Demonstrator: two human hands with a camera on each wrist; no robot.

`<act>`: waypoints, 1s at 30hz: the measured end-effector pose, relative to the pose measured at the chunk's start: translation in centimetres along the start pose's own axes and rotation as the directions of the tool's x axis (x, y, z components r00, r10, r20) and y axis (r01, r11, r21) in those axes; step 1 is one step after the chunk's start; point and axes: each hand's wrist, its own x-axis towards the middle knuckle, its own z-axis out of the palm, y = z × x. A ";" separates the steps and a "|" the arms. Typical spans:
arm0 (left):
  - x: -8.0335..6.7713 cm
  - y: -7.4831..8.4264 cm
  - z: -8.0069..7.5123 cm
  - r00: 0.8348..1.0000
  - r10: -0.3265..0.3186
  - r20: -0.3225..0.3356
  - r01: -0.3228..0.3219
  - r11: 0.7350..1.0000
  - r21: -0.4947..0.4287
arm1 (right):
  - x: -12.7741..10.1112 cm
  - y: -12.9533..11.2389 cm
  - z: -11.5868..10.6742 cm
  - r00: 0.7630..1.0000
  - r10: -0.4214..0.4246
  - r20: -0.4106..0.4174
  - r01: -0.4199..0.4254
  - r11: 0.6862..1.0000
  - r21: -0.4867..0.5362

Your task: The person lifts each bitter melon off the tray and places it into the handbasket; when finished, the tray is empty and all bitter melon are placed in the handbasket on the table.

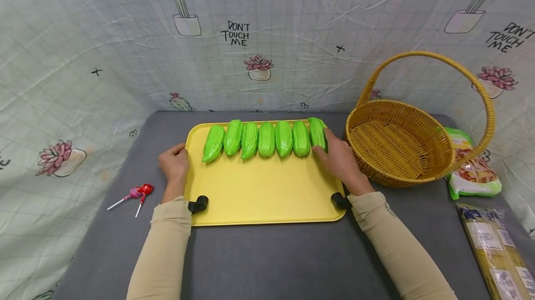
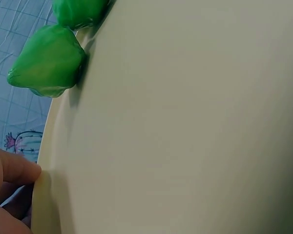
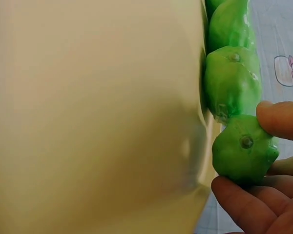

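Observation:
Several bright green, ribbed, gourd-like vegetables point(image 1: 266, 140) lie side by side along the far edge of a yellow tray point(image 1: 267, 193). My right hand point(image 1: 339, 155) holds the rightmost green gourd point(image 1: 317, 133) at the tray's far right corner. In the right wrist view its thumb and fingers stand around that gourd point(image 3: 244, 148), which sits against its neighbour point(image 3: 233, 83). At the left side my left hand point(image 1: 174, 163) grips the tray's rim. In the left wrist view the fingertip point(image 2: 29, 170) presses on that rim, near the leftmost gourd point(image 2: 49, 61).
A woven basket point(image 1: 401, 181) with a tall handle stands just right of my right hand. Behind it lies a green-and-white food bag point(image 1: 476, 174), and nearer, a clear packet point(image 1: 493, 249). Two lollipops point(image 1: 140, 192) lie left of the tray on the grey table point(image 1: 267, 263).

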 end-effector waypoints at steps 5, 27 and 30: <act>0.0 0.0 0.4 1.000 0.013 0.002 -0.013 1.000 0.009 | -0.4 0.0 -0.4 1.000 -0.005 -0.016 0.005 1.000 -0.003; 0.0 -0.1 0.1 0.998 0.055 -0.006 -0.055 0.998 0.037 | -3.1 -2.2 -3.2 0.986 -0.108 -0.127 0.118 0.990 0.072; 0.0 -0.1 0.2 0.998 0.059 -0.003 -0.058 0.998 0.039 | -3.5 -2.1 -3.8 0.985 -0.101 -0.137 0.113 0.990 0.085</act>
